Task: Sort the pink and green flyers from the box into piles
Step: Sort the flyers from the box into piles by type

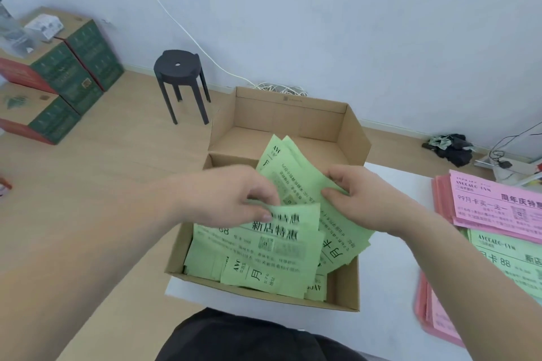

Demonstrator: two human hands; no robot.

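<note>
- Where the white table juts over the wooden floor, an open cardboard box sits at its left end, flaps up, right in front of the person
- Green and red cartons are stacked on the floor at far left, against the wall
- Green flyers lie loose and overlapping in the near half of the box; its far half shows bare cardboard
- On the table at right, well apart from the box, a pink flyer pile lies on a green flyer pile; more pink sheets lie nearer, blurred
- Right hand grips a tilted bundle of green flyers above the box, fingers curled over its edge
- Left hand pinches a single green flyer between thumb and fingers, just beside the bundle
- A black stool stands on the floor beyond the box
</note>
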